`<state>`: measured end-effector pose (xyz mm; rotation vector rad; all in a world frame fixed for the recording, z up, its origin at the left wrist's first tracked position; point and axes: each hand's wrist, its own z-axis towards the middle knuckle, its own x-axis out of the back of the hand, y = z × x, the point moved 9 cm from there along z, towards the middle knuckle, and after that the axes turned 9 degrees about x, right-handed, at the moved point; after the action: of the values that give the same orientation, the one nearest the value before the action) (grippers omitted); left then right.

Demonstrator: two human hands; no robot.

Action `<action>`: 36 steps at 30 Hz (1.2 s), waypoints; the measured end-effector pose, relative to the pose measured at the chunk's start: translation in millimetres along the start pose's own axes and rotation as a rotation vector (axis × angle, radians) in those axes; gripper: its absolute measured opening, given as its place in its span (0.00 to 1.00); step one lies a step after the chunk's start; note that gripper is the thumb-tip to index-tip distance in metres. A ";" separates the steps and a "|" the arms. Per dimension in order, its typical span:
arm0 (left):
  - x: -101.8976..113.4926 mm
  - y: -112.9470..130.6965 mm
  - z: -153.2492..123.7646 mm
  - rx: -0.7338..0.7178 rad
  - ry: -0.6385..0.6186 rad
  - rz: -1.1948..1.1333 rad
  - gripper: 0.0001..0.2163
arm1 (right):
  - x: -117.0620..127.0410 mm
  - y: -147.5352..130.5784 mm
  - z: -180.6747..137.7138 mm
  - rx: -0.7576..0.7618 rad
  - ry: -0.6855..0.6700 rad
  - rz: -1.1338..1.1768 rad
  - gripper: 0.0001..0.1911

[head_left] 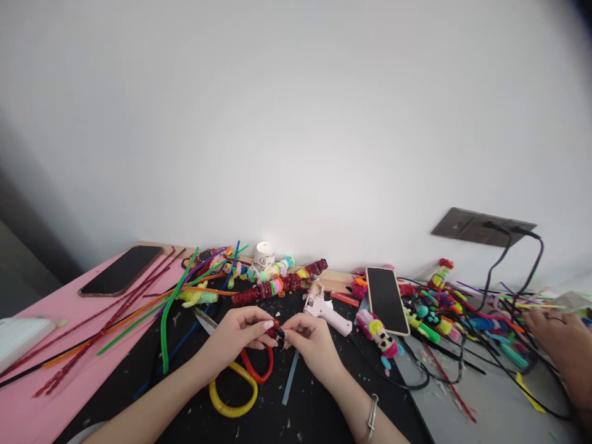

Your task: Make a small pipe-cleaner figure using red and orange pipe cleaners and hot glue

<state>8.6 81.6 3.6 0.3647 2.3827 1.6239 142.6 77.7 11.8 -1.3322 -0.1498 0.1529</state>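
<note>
My left hand (234, 336) and my right hand (312, 339) meet over a black mat (319, 413). Both pinch a small red and black pipe-cleaner piece (276, 328) between their fingertips. Just below the hands lie scissors (240, 379) with one red and one yellow handle. A pink and white glue gun (324, 307) rests just beyond my right hand. A silver bracelet (371, 416) circles my right wrist.
Long pipe cleaners (139, 308) fan over the pink tabletop (28, 394) at left, by a dark phone (121, 269). A second phone (386, 300) lies amid coloured craft pieces and black cables. Another person's hand (562, 339) is at far right. A small candle (264, 253) stands by the wall.
</note>
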 end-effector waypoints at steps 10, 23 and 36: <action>-3.6 -6.9 2.5 0.019 -0.076 -0.023 0.15 | -7.1 4.1 -1.2 -0.055 -0.049 0.142 0.02; -7.9 -5.0 -2.9 0.064 -0.110 -0.024 0.16 | -10.3 7.2 -2.4 -0.139 -0.100 0.155 0.13; -17.4 -14.1 -7.1 0.129 -0.275 -0.087 0.16 | -13.5 6.7 -2.3 -0.127 -0.133 0.217 0.13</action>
<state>21.6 64.7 -6.0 0.4681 2.2653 1.2937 129.7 74.4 4.6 -1.4640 -0.1289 0.4222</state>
